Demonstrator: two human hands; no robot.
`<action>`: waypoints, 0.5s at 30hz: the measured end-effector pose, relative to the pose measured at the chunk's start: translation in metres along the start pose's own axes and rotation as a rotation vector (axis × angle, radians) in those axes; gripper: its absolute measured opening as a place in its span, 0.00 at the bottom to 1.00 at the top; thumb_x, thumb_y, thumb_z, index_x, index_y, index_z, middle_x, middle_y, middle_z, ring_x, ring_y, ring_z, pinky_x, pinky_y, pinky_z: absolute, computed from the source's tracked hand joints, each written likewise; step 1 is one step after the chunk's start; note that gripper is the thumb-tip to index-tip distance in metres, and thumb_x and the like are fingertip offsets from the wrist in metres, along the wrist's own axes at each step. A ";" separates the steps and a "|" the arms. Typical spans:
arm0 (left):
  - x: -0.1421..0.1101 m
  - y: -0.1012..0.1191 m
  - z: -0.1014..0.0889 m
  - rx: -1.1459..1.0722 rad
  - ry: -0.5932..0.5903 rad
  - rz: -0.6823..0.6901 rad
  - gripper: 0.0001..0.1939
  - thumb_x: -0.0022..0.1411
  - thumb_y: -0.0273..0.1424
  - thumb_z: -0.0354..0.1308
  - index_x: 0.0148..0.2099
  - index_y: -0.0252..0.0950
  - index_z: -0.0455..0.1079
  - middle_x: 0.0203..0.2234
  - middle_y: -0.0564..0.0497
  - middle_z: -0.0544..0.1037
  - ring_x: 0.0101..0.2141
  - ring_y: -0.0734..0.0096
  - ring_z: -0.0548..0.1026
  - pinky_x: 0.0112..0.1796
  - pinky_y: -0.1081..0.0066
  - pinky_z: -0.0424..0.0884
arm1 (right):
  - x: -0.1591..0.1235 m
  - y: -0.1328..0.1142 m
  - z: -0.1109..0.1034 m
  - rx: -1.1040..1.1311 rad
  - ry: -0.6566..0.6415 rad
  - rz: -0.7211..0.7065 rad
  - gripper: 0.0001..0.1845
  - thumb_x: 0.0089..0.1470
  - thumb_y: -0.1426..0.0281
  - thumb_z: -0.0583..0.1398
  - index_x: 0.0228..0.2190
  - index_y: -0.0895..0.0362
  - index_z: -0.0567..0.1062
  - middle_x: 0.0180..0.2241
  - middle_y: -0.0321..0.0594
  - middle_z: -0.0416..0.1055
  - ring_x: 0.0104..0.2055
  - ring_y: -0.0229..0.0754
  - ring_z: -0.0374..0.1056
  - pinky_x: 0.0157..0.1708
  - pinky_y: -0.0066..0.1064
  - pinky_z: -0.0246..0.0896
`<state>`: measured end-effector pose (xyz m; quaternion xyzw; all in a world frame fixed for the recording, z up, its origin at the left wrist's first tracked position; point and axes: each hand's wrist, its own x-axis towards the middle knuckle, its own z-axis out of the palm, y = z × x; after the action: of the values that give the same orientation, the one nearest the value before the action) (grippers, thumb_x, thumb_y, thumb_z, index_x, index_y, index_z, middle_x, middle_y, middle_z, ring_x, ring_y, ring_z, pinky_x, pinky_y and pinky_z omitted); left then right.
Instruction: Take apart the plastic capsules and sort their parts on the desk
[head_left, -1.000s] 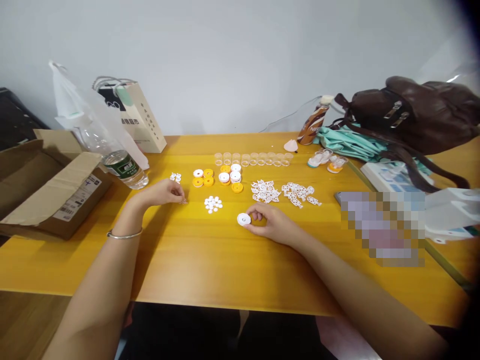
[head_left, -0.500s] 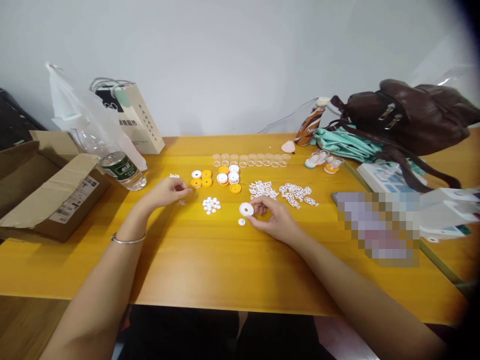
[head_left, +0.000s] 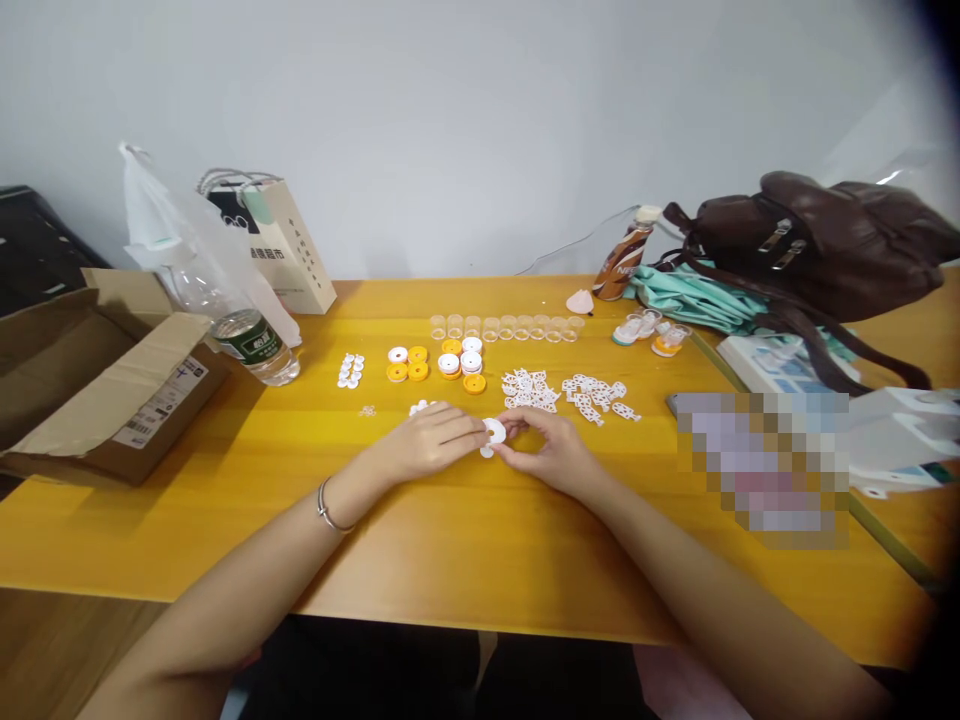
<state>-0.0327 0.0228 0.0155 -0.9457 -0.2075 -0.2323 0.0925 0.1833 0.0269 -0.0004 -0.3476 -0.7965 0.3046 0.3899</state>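
My right hand (head_left: pixel 546 442) pinches the rim of a white plastic ring (head_left: pixel 495 432) with a hole in its middle. My left hand (head_left: pixel 435 442) reaches across to it, its fingers pressed together at the ring's left edge; whatever lies between the fingertips is hidden. Just below the ring, a small white disc (head_left: pixel 487 452) rests on the table. A group of small white round pieces (head_left: pixel 421 408) is partly covered by my left hand. Tiny clear pieces (head_left: pixel 367 410) lie farther left.
White and orange rings (head_left: pixel 407 363) sit stacked behind my hands, before a row of clear cups (head_left: pixel 508 328). White lattice pieces (head_left: pixel 529 390) lie behind my right hand. A cardboard box (head_left: pixel 105 380) and a water bottle (head_left: pixel 255 345) stand left; a brown bag (head_left: pixel 817 240) rests right.
My left hand has moved right from the tiny clear pieces to the white ring. My right hand has lifted and tilted the ring, and the small white disc now lies below it.
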 end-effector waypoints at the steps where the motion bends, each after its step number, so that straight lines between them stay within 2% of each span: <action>1: -0.001 -0.003 -0.001 0.010 0.007 -0.010 0.12 0.65 0.24 0.44 0.48 0.37 0.64 0.40 0.48 0.75 0.38 0.72 0.71 0.36 0.70 0.64 | 0.000 0.000 0.000 0.016 -0.003 0.009 0.13 0.46 0.66 0.61 0.37 0.55 0.70 0.30 0.39 0.71 0.31 0.39 0.67 0.34 0.33 0.65; 3: -0.006 -0.013 -0.004 0.054 0.059 -0.095 0.12 0.65 0.25 0.44 0.46 0.38 0.66 0.40 0.48 0.75 0.39 0.72 0.71 0.37 0.68 0.62 | 0.000 0.002 0.000 0.032 0.008 0.031 0.18 0.47 0.65 0.61 0.42 0.54 0.69 0.32 0.39 0.71 0.32 0.39 0.67 0.36 0.34 0.65; 5: -0.012 -0.027 -0.007 0.132 0.136 -0.274 0.10 0.64 0.27 0.46 0.43 0.38 0.68 0.38 0.48 0.76 0.39 0.70 0.71 0.38 0.67 0.60 | 0.000 0.004 -0.001 0.023 0.021 0.050 0.19 0.48 0.65 0.60 0.44 0.55 0.68 0.32 0.39 0.71 0.32 0.38 0.67 0.37 0.34 0.65; 7: -0.021 -0.044 -0.009 0.217 0.189 -0.486 0.09 0.64 0.30 0.48 0.39 0.37 0.69 0.37 0.48 0.76 0.38 0.68 0.71 0.37 0.67 0.59 | 0.000 0.005 -0.001 -0.002 0.021 0.051 0.16 0.50 0.65 0.58 0.42 0.55 0.69 0.31 0.40 0.70 0.32 0.38 0.67 0.36 0.33 0.65; 11: -0.035 -0.068 -0.011 0.325 0.138 -0.769 0.09 0.62 0.32 0.50 0.36 0.38 0.71 0.34 0.49 0.76 0.36 0.65 0.69 0.34 0.66 0.56 | 0.000 0.006 -0.001 -0.039 0.021 0.036 0.12 0.51 0.66 0.57 0.38 0.56 0.71 0.29 0.39 0.70 0.30 0.37 0.67 0.34 0.32 0.65; 15: -0.039 -0.078 -0.007 0.339 0.076 -0.871 0.09 0.61 0.31 0.50 0.37 0.39 0.72 0.34 0.49 0.76 0.36 0.63 0.69 0.34 0.65 0.54 | 0.001 0.005 0.000 -0.054 0.037 0.040 0.10 0.51 0.66 0.57 0.36 0.56 0.72 0.28 0.38 0.70 0.30 0.38 0.67 0.33 0.32 0.65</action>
<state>-0.1006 0.0770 0.0088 -0.7331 -0.6165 -0.2467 0.1471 0.1849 0.0304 -0.0039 -0.3795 -0.7900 0.2840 0.3889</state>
